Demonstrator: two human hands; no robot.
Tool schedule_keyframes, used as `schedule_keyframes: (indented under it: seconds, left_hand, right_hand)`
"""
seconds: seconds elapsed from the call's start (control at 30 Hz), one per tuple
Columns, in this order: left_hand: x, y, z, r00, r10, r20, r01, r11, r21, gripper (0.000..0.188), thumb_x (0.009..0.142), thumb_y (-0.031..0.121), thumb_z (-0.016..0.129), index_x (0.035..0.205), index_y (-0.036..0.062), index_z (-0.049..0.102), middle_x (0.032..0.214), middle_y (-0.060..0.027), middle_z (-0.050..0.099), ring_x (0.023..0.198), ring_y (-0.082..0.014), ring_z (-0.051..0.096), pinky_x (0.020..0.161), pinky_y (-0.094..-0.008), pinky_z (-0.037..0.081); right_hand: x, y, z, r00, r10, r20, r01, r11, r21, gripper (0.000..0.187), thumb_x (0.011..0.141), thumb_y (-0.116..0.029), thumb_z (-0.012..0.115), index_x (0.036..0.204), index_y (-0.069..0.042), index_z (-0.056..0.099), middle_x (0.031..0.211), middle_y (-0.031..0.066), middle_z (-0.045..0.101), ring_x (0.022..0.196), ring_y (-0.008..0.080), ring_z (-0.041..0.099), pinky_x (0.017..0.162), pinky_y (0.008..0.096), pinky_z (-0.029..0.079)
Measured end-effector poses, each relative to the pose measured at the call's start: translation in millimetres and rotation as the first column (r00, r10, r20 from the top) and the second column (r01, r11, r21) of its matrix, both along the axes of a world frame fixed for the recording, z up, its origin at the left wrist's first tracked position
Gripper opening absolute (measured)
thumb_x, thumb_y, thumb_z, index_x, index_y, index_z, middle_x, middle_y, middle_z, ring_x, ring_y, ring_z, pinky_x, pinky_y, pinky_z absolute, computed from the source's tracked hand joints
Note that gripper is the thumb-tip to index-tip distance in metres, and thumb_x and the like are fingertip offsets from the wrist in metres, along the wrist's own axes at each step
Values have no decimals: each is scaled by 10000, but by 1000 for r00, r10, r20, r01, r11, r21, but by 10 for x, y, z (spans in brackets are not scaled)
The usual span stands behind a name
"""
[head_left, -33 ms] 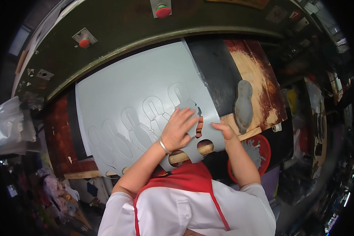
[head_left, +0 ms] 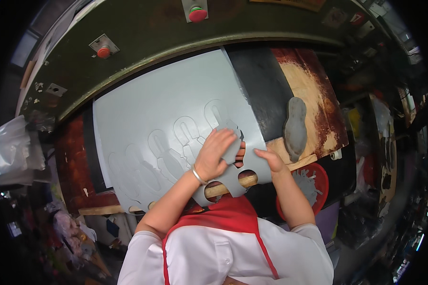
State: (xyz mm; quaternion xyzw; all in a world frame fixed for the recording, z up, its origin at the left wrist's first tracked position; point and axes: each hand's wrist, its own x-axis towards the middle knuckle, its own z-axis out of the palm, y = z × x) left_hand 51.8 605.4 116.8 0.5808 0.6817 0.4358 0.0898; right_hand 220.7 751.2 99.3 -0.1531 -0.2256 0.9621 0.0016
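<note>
Sheet (head_left: 171,90) of smooth grey material lay slanting across the tabletop (head_left: 259,71) in the head view, the only one I had, and the relation I watched was between its rightmost sole-shaped piece (head_left: 232,150) and the two hands. That piece sat in the near right part of the sheet, directly under the left hand (head_left: 215,154) and just to the left of the right hand (head_left: 271,159), so the left was nearer. Its long axis ran from far to near, leaning a little rightward at the near end; the rounded end with the U-shaped cut appeared to point away, towards the green machine beam (head_left: 147,35). The left palm faced down over it, fingers extended; whether they pinched the piece I could not tell. The right hand was grasping the sheet's right margin, thumb on top, and the fingers (head_left: 242,152) showing through beside the piece seemed to be its own, underneath. Well to the right, a grey sole-shaped block (head_left: 295,128) lay on a wooden board (head_left: 300,78), its long axis also far to near.
</note>
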Motion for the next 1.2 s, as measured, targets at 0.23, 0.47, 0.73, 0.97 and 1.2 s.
schedule_keyframes:
  seconds: [0.23,0.47,0.73,0.97,1.2]
  left_hand:
    - [-929,-316,689,604,648,464,-709,703,-59,174,879,90,509,961,-31,604,764,-155,566,645,-296,511,584,-401,387]
    - [-849,-728,707,933,241,-269,-227,971,82,537,593,-122,525,1110,2,607,1192,-162,597,1147,-294,564,992,-408,444]
    - [-282,-974,14,935,-238,-261,179,956,-232,775,637,514,657,1254,65,522,1269,-162,503,1188,-351,477,1021,-541,361]
    - [-671,-877,253,799,520,303,-388,830,-400,382,913,410,545,863,32,567,787,-100,530,744,-234,507,679,-395,421]
    - [-1629,-1343,772,883,309,354,-457,739,495,198,869,95,579,1035,-6,615,937,-119,676,849,-205,654,767,-310,533]
  right_hand:
    - [212,-109,257,897,-392,205,-162,140,977,376,921,-163,538,1254,10,514,1155,156,587,1057,220,585,853,332,482]
    - [-344,-384,439,881,165,443,-471,401,786,345,960,-279,503,1115,26,547,944,121,599,650,182,639,467,251,490]
    - [-732,-319,-189,862,486,143,-460,869,-183,627,966,-567,293,747,-32,536,689,68,549,465,226,557,373,280,430]
    - [-571,-549,136,930,140,339,-244,926,288,474,982,-427,416,800,-9,548,695,114,577,504,204,602,428,284,475]
    - [-576,-1145,414,978,-146,146,-106,250,962,133,860,-84,652,875,34,592,945,91,606,784,127,621,691,254,528]
